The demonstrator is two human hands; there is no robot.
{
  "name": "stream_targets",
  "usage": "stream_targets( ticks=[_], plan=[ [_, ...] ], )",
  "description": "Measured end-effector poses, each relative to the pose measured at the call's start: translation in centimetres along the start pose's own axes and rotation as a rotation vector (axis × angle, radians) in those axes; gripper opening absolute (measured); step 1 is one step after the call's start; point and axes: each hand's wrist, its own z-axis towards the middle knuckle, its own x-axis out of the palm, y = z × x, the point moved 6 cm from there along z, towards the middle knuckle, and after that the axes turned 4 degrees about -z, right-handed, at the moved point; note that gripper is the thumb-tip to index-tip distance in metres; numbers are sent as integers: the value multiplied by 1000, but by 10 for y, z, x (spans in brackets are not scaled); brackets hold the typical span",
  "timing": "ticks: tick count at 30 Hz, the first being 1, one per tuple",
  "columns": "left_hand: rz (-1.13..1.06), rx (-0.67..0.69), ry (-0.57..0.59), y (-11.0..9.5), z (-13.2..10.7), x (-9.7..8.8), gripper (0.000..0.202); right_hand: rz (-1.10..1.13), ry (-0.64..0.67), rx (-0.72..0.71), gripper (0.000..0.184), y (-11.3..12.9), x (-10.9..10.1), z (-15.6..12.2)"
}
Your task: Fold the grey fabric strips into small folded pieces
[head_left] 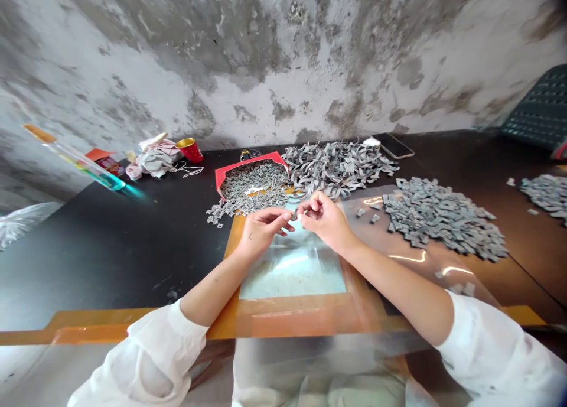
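Note:
Above a pale sheet (287, 277) taped to the table, my left hand (260, 231) and my right hand (326, 222) meet fingertip to fingertip. Both pinch one small grey piece (293, 215), mostly hidden by the fingers; its exact kind cannot be made out. Just behind the left hand, small grey frame-like pieces (254, 182) fill a red-edged open box (279, 157) and spill out in front. Past the right hand lies a heap of grey fabric strips (336, 165). Short folded grey strip pieces (443, 218) form another pile to the right, with a few loose ones near my right wrist.
At the back left stand a red cup (190, 150), a bundle of cloth (157, 157) and a clear tube (84, 159) with an orange top. A phone (396, 146) lies at the back right, near a dark crate (540, 108). The stained wall (283, 58) borders the table.

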Motion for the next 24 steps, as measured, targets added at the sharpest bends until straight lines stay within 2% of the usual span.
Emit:
stream_targets(
  ticks=[5,9,11,15,19,24],
  plan=[
    [-20,17,32,2,1,0,25,71,-16,21,35,-3,0,-1],
    [26,60,98,1,0,1,29,0,-53,-3,32,-3,-2,-1],
    [69,107,85,-2,-1,1,31,-35,-66,9,32,-4,-3,-1],
    [120,177,12,-7,-1,-3,21,-5,-53,16,31,-4,-1,-1],
    [110,139,-18,-7,0,-6,20,-13,-79,17,26,-5,-2,-1],
    [50,88,7,-6,2,-5,23,42,-76,55,26,-5,-4,-1]
  ],
)
